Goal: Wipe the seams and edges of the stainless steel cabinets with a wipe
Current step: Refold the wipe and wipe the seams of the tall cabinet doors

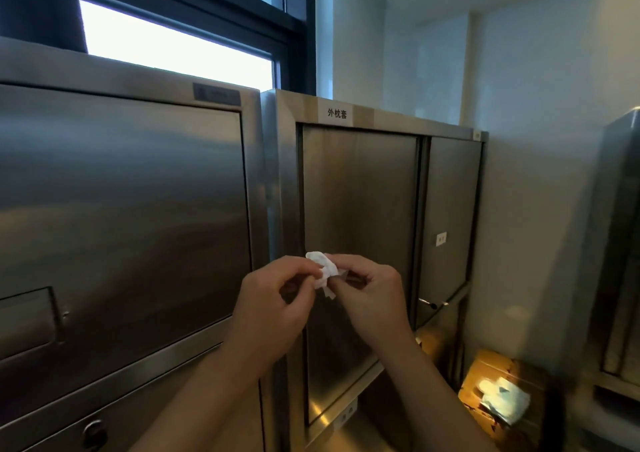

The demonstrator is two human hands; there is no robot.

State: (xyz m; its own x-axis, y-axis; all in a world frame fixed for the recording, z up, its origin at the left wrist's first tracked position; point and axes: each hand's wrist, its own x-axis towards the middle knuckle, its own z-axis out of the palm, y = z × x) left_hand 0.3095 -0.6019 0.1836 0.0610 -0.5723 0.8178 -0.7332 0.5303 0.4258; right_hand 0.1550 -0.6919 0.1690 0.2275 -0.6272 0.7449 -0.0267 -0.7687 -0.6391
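Daylight is pouring through a dark-framed window (176,46) above, pale walls (540,105) are enclosing the corner, and cardboard boxes (498,382) are sitting low at right, one bearing a crumpled white-and-blue cloth (505,394)

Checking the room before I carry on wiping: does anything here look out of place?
A crumpled white-and-blue wrapper lies loose on a cardboard box low beside the right cabinet; it looks discarded. Nothing else stands out.

Crumpled white wipe (324,268) before steel cabinets (360,188), mid-air.
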